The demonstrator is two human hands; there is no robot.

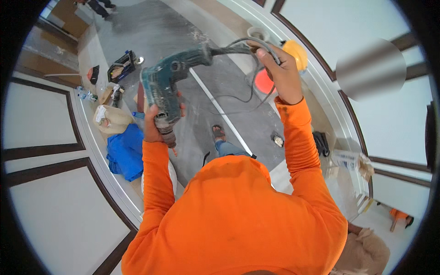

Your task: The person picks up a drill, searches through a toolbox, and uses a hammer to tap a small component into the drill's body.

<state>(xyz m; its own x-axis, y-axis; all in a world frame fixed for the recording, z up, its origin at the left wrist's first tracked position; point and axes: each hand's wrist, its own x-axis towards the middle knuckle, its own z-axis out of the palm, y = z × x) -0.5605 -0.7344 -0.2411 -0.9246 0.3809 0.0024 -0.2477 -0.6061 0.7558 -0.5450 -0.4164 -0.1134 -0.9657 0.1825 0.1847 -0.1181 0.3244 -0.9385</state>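
Note:
A dusty teal power drill (160, 85) is held up in front of me, its bit pointing down toward me. My left hand (151, 123) is wrapped round the drill's front body, just above the chuck (167, 133). From the end of its handle a grey power cord (254, 82) runs to the right and hangs in loops. My right hand (283, 73) is raised at the right, its fingers closed on the looped cord near the handle end.
A long white strip (220, 107) crosses the grey floor. At left are a blue cloth (126, 151), a beige jerrycan (114, 120) and a black toolbox (121, 66). A red round object (264, 81) and a yellow one (296, 54) stand right. A person (98, 7) is far off.

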